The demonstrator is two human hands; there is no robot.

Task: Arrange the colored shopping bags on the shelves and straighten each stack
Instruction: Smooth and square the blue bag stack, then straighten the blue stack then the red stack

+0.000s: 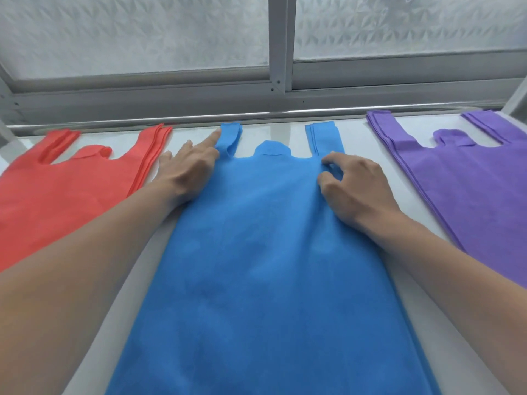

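Note:
A stack of blue shopping bags (256,252) lies flat in the middle of the white shelf (359,143), handles pointing to the back. A red stack (65,189) lies to its left and a purple stack (467,181) to its right. My left hand (188,169) rests at the blue stack's upper left edge, its index finger stretched out and touching the folded-over left handle (229,139). My right hand (353,183) sits on the blue stack below the right handle (323,138), thumb and fingers pinching the fabric.
A grey metal frame rail (256,95) with frosted patterned panels (142,32) closes off the back of the shelf. A vertical post (281,41) stands behind the blue stack. Strips of bare white shelf separate the three stacks.

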